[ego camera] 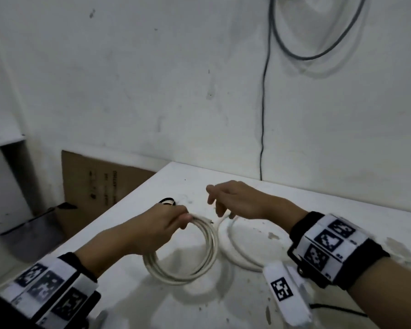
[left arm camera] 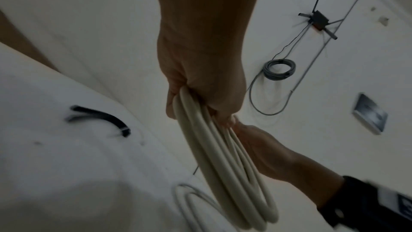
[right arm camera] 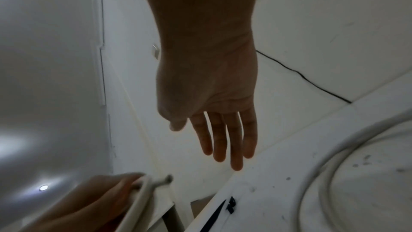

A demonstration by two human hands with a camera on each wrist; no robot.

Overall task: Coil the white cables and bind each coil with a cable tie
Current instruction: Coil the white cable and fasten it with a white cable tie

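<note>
Left hand holds a coil of white cable above the table

The left hand [ego camera: 161,227] grips the coil [ego camera: 188,252] at its top, fingers curled round the strands, so it hangs over the white table [ego camera: 223,305]. The right hand [ego camera: 233,198] hovers beside it, fingers straight and holding nothing. A second cable [ego camera: 237,252] lies looped on the table; black ties [ego camera: 167,201] lie beyond the left hand.

White coil [ego camera: 201,252]; black cable ties [ego camera: 167,201]; white table [ego camera: 318,210]

White table [ego camera: 342,224] carries 1 loose white cable [ego camera: 230,245], black ties [ego camera: 167,201].
</note>
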